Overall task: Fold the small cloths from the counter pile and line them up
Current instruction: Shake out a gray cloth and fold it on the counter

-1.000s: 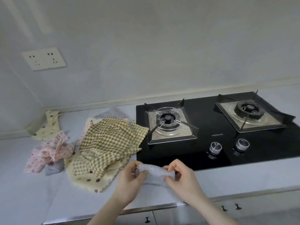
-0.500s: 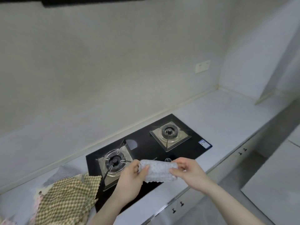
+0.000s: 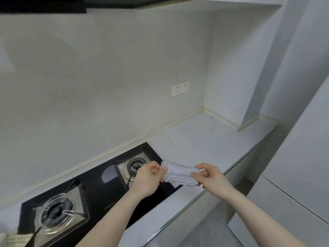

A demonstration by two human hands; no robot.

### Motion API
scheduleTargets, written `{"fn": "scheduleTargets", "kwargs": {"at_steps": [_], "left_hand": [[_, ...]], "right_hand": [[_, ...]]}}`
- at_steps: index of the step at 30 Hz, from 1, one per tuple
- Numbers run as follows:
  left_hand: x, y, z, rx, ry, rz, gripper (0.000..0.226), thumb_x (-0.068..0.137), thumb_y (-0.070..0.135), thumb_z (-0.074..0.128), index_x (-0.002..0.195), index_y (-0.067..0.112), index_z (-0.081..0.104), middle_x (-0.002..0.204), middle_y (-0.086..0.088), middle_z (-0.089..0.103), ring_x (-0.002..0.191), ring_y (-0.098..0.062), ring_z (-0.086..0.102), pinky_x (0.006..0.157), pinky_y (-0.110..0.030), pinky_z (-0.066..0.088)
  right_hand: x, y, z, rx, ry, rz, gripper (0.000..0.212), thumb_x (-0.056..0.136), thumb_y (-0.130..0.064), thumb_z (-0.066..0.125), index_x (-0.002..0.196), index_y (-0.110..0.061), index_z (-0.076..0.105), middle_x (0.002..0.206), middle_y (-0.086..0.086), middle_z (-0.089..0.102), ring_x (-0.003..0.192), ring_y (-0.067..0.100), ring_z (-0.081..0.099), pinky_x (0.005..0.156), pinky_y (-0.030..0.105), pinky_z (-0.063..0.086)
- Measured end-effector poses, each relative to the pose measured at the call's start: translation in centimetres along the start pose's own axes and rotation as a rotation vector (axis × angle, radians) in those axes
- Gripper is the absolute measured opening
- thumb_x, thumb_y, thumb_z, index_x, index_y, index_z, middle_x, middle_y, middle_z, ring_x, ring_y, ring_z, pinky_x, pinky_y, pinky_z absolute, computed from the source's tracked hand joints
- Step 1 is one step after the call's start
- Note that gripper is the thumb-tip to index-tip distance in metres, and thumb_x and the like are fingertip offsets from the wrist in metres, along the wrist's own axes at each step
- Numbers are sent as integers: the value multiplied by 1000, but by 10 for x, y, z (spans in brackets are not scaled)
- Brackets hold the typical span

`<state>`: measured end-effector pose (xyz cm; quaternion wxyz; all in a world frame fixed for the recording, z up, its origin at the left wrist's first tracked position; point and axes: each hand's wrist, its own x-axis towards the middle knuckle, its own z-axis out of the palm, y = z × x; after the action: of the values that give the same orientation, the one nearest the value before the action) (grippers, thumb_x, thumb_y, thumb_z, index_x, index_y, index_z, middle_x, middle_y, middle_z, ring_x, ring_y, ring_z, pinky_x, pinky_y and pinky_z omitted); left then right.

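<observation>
Both hands, left (image 3: 146, 177) and right (image 3: 210, 176), pinching the folded dotted cloth (image 3: 179, 173) ends; I should keep it taut, creases aligned, landing on counter (image 3: 204, 139)

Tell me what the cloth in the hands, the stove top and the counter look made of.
Cloth: thin woven fabric, pale with small dots; it creases softly.
Stove top: black, glossy, likely glass; it shows reflections.
Counter: pale, smooth, matte; stone or a composite, cannot tell which.
</observation>
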<state>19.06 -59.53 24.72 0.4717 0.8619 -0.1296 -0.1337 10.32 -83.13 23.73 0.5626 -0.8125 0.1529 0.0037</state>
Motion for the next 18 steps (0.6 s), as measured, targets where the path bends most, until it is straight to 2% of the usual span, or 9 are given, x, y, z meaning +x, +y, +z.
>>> {"fn": "scheduleTargets", "kwargs": {"at_steps": [2,7,11,13,16,18], "left_hand": [[22,12,20,4,-9,-25,37,100,41,64,82,8,63,69,-1,73,55,-5,61,55,-13,46],[86,27,52,56,-55,-72,41,97,42,67,80,5,62,67,1,75,58,-11,67,63,-25,54],[137,31,73,65,-129,-102,39,98,42,67,94,3,68,72,2,77,57,-3,66,55,-15,49],[160,34,84,66,-157,-101,34,98,42,67,96,8,69,81,3,78,63,-5,69,56,-17,50],[194,36,102,33,-198,-98,22,100,38,64,101,17,69,99,1,75,81,-15,75,60,-23,52],[216,36,117,8,-239,-96,21,102,33,60,117,20,66,111,0,68,87,-16,74,68,-27,56]], "right_hand": [[20,6,-25,-11,1,13,12,93,-27,72,100,-18,69,61,-3,68,63,9,64,63,27,50],[70,23,-62,46,26,83,7,91,-18,71,98,-16,70,73,2,76,70,11,70,65,26,55],[106,48,-73,95,106,145,9,91,-21,72,98,-15,70,71,3,75,65,11,67,62,25,54],[123,63,-78,125,154,176,12,90,-24,73,97,-15,70,72,4,75,66,12,67,62,25,55],[147,81,-87,209,233,215,16,90,-24,73,98,-12,69,69,2,73,64,13,67,65,27,57],[166,93,-94,263,277,242,13,90,-21,73,96,-11,67,68,1,71,63,14,66,65,28,56]]}}
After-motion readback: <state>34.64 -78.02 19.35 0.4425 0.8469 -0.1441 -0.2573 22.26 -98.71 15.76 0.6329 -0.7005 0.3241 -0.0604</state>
